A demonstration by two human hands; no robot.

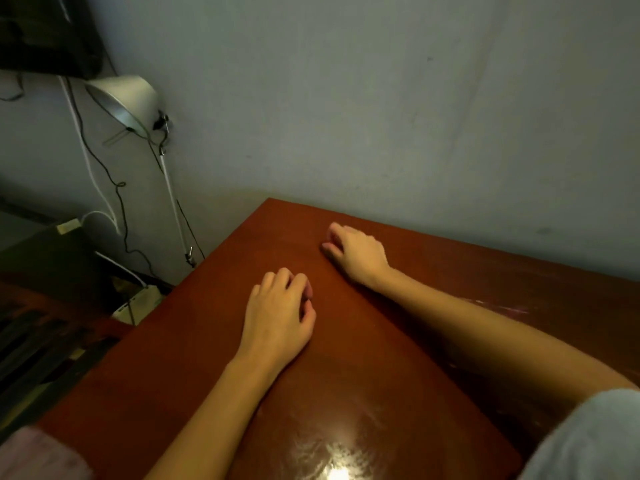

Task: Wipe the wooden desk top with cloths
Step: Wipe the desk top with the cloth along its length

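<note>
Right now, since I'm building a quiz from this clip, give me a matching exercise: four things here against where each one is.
Things: 1 left hand; 2 right hand; 3 lamp; 4 pink fabric.
Places: A beyond the desk's left edge; B on the desk, near its far edge; C at the desk's near-left corner; D on the desk, mid-top.
Pairs: 1-D; 2-B; 3-A; 4-C.
</note>
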